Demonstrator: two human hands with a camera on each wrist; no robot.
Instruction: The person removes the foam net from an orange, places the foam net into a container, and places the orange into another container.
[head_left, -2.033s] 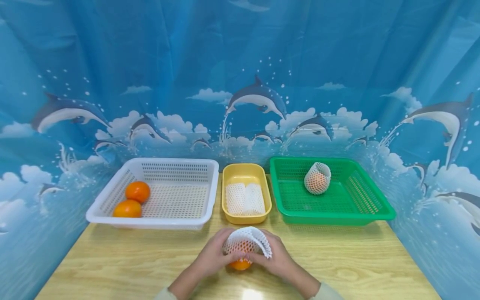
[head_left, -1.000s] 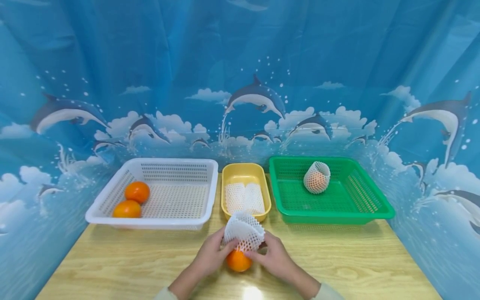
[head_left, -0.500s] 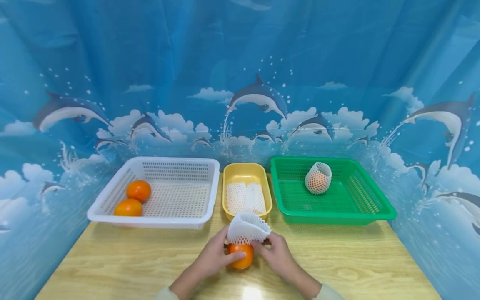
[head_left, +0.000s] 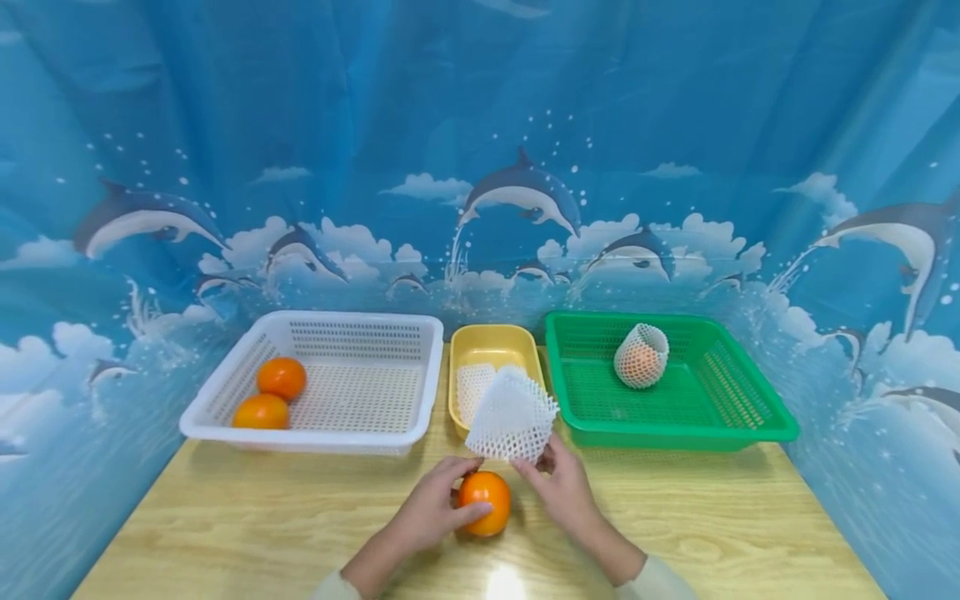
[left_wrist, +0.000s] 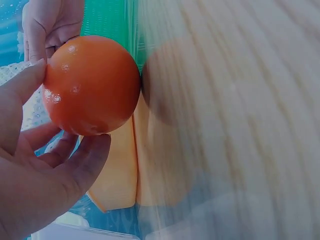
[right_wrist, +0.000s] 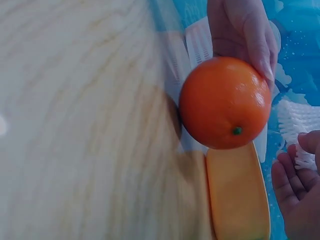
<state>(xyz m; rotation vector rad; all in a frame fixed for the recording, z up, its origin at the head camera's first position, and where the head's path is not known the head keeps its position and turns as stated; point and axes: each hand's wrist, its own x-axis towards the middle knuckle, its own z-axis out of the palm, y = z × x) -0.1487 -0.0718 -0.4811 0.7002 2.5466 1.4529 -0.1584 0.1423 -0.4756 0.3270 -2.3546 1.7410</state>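
Observation:
On the wooden table an orange [head_left: 484,503], bare and glossy, is held by my left hand [head_left: 431,506], thumb on its near side and fingers round its far left. In the right wrist view the orange [right_wrist: 225,103] shows a small green stem end. My right hand [head_left: 564,490] pinches the lower edge of a white foam net sleeve [head_left: 513,415], lifted off the orange and overlapping the yellow tray [head_left: 458,343] in the head view. In the right wrist view, the thumb and fingers of my right hand [right_wrist: 305,195] hold the foam net [right_wrist: 299,125].
A white basket [head_left: 431,392] at left holds two oranges [head_left: 281,379]. Another foam net sleeve [head_left: 474,387] lies in the yellow tray. The green basket [head_left: 720,408] at right has a net-wrapped fruit [head_left: 641,357] in it. A dolphin-print curtain [head_left: 480,125] hangs behind.
The foam net, earlier over the orange between both hands, has come off and moved up and right with my right hand. My left hand stays by the orange, now fully uncovered.

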